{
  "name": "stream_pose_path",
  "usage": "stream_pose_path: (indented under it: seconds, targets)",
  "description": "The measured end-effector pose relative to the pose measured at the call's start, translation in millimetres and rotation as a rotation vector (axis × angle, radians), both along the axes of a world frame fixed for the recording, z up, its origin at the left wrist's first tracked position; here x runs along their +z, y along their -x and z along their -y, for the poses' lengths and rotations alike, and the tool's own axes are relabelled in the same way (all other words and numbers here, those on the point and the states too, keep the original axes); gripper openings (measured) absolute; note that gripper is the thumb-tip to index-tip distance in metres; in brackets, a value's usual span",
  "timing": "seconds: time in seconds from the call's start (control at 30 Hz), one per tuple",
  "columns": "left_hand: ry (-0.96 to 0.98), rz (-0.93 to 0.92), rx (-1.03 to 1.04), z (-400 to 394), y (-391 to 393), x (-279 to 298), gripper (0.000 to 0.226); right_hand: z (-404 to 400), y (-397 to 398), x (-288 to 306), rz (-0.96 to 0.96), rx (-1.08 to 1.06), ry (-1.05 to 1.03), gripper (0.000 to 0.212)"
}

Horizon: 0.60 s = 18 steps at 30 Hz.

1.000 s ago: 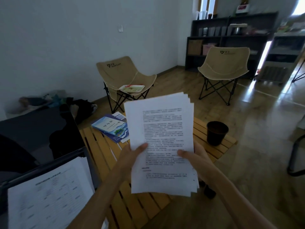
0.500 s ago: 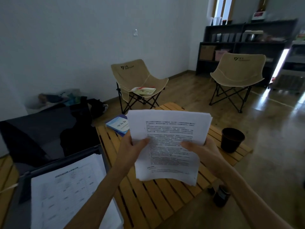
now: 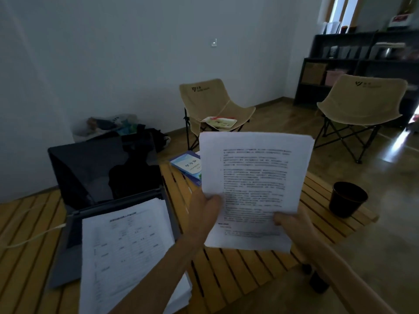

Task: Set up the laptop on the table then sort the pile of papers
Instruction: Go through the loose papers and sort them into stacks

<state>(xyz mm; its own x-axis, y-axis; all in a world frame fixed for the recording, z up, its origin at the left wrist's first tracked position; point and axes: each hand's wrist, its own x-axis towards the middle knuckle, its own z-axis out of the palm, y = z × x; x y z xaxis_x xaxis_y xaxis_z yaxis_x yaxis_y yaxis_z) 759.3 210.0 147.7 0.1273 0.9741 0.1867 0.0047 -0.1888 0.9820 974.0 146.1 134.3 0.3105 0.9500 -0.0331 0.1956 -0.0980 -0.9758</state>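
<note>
Papers (image 3: 256, 177) lifted higher, above table edge (image 3: 353, 230)

Table (image 3: 238, 275): slatted wood, pale, smooth with a slight sheen. Laptop (image 3: 102, 175): glossy dark screen (reflections plainly visible), matt grey casing. Held sheets (image 3: 254, 177) and near-left stack (image 3: 127, 252): matt white printed paper. Booklet (image 3: 188, 165): glossy paper cover. Cup (image 3: 347, 199): dark, faintly shiny. Far chairs (image 3: 213, 103): beige cloth. Floor (image 3: 374, 241): polished, reflective.

place: casual office lounge | evidence: folding camp chairs (image 3: 215, 105), dark shelving (image 3: 353, 64), slatted wooden table (image 3: 238, 268), laptop (image 3: 102, 168)
</note>
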Motion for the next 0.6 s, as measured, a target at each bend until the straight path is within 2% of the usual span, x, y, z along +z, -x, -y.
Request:
stream_pose_path:
  seconds: [0.1, 0.17, 0.23, 0.33, 0.47, 0.6]
  targets:
    - [0.031, -0.060, 0.064, 7.2, 44.1, 20.3, 0.028, -3.1, 25.9, 26.9, -0.044, 0.150, 0.049, 0.024]
    - [0.088, -0.157, 0.212, 11.8, 85.3, 24.2, 0.028, -11.2, 57.4, 34.0, -0.072, 0.255, 0.113, 0.029]
    - [0.124, -0.267, 0.350, 19.8, 127.3, 18.1, 0.027, -21.8, 99.5, 28.5, -0.041, 0.309, 0.114, 0.038]
    - [0.219, -0.391, 0.460, 37.7, 176.8, -3.9, 0.031, -28.8, 163.7, 4.8, -0.030, 0.399, 0.117, 0.035]
    - [0.314, -0.375, 0.541, 57.8, 216.3, -32.8, 0.027, -32.8, 213.8, -20.2, -0.007, 0.475, 0.192, 0.044]
    - [0.378, -0.336, 0.582, 61.9, 233.9, -52.6, 0.026, -33.1, 234.9, -26.0, 0.057, 0.494, 0.222, 0.042]
